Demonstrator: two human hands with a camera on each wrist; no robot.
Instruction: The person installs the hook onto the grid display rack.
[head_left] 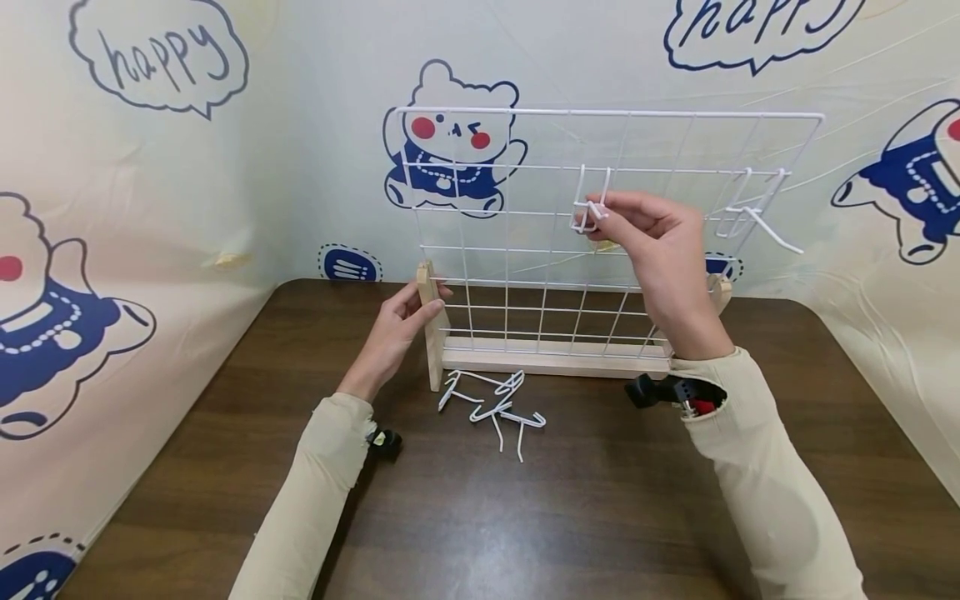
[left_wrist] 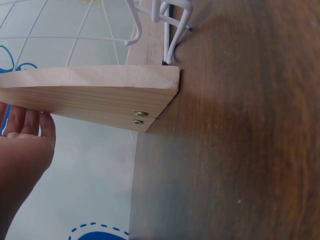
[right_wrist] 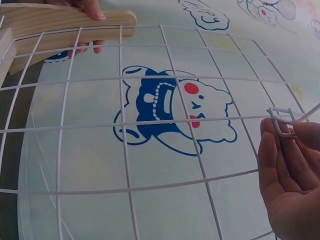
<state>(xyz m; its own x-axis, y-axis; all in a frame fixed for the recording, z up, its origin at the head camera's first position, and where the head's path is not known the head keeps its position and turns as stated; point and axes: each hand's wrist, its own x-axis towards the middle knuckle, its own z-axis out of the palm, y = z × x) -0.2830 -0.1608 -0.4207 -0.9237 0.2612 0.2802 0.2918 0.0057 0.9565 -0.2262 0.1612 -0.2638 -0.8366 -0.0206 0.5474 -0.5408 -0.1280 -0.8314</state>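
My right hand (head_left: 663, 258) pinches a white wire hook (head_left: 581, 204) between thumb and fingertips, at the upper middle of a white wire grid rack (head_left: 600, 112). The right wrist view shows this hook (right_wrist: 285, 134) overlapping the grid wires. My left hand (head_left: 393, 333) grips the wooden side post (head_left: 432, 342) at the rack's left end, thumb in front and fingers behind. Another white hook (head_left: 776, 233) hangs on the grid's right side, its prong pointing outward. Several loose white hooks (head_left: 498, 408) lie tangled on the table before the rack's wooden base bar (head_left: 555, 360).
The brown table (head_left: 570, 508) reaches back to a pale curtain (head_left: 322, 150) printed with cartoon bears. A second wooden post (head_left: 722, 292) holds the grid's right end, partly behind my right forearm. Two screw heads show on the left post's outer side (left_wrist: 100, 107).
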